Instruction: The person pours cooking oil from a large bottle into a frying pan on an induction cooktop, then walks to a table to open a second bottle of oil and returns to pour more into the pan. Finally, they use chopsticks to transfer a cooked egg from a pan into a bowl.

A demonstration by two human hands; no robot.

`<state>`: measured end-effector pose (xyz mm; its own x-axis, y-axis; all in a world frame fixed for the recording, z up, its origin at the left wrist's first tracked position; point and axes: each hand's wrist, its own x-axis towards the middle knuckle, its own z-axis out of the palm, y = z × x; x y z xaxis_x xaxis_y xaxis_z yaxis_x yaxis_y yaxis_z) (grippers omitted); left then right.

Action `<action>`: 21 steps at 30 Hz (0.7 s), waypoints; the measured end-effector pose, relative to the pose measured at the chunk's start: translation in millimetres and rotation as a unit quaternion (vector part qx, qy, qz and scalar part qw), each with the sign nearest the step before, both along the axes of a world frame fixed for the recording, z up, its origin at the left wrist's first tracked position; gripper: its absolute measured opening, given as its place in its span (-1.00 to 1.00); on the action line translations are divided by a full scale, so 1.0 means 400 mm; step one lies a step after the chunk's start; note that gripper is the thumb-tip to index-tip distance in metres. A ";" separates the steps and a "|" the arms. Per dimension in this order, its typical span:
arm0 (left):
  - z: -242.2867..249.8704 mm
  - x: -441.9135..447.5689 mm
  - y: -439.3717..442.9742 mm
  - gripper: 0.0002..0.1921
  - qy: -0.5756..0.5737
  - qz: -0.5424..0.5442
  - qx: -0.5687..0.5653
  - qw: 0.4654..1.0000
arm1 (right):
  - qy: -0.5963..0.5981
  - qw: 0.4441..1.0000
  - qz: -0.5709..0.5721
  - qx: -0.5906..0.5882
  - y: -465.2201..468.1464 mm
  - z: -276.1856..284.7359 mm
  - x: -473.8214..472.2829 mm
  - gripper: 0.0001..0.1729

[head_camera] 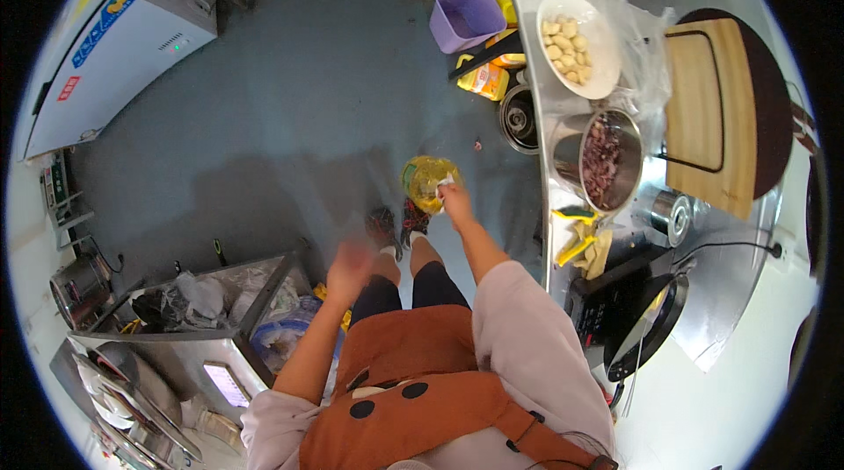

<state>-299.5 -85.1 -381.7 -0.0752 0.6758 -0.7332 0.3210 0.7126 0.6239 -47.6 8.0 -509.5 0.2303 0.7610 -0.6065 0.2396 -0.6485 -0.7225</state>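
My right hand [453, 198] grips the top of a large clear bottle of yellow oil [425, 178], which hangs above the floor near my shoes; something white shows at the grip. My left hand [351, 267] is lifted beside my left leg, blurred by motion, so its fingers cannot be made out. On the steel counter to the right are a white bowl [605, 79] of pale peeled pieces, a steel pot [613, 203] of reddish chopped pieces, yellow-handled scissors [575, 250] on a cloth [597, 254], and a small steel container [671, 218].
A wooden board [738, 107] leans at the far right, with a frying pan [649, 325] below it. Beside the counter stand a purple bin [467, 20] and yellow jugs [486, 79]. A white appliance [125, 61] is at the upper left; a steel table [178, 351] with plastic bags stands lower left.
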 end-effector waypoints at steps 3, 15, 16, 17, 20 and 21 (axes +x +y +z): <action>-0.066 0.007 0.016 -0.59 0.040 -0.006 -0.023 0.999 | -0.048 0.997 0.064 0.018 0.062 -0.134 0.050 -0.74; -0.257 0.155 0.194 -0.49 0.125 -0.175 0.016 0.976 | -0.099 0.990 0.083 -0.049 0.156 -0.412 0.134 -0.65; -0.265 0.174 0.220 -0.49 0.102 -0.168 0.009 0.980 | -0.105 0.991 0.066 -0.060 0.164 -0.422 0.131 -0.66; -0.271 0.193 0.243 -0.48 0.083 -0.166 0.000 0.983 | -0.069 0.995 0.065 -0.031 0.169 -0.423 0.126 -0.68; -0.295 0.256 0.310 -0.47 0.045 -0.151 0.032 0.987 | -0.109 0.988 0.080 0.071 0.191 -0.381 0.094 -0.69; -0.303 0.274 0.326 -0.47 0.035 -0.140 0.059 0.988 | -0.210 0.960 0.101 0.154 0.190 -0.352 0.079 -0.67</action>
<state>-189.9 45.4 -503.1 0.0789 0.7583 -0.6472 0.5409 0.5128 0.6667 -16.0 84.0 -650.4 0.2349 0.9442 -0.2310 0.6505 -0.3293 -0.6844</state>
